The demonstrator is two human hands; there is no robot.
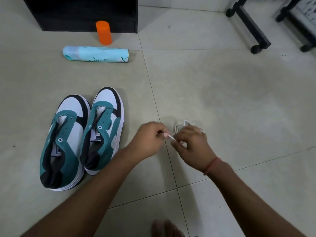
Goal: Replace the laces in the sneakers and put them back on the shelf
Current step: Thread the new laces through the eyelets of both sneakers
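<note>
Two teal, white and black sneakers stand side by side on the tiled floor, toes pointing away from me: the left sneaker (64, 142) and the right sneaker (104, 129). Their eyelets show no laces. To their right a bundle of white lace (182, 125) lies on the floor. My left hand (147, 140) pinches one end of that lace. My right hand (192, 144) grips the lace just beside it and covers part of the bundle. A black shelf unit (85, 14) stands at the back left.
An orange cylinder (103, 32) stands before the shelf, and a light blue spray can (95, 54) lies on its side in front of it. Black furniture legs with wheels (256, 47) stand at the back right. My toes (166, 228) show at the bottom edge.
</note>
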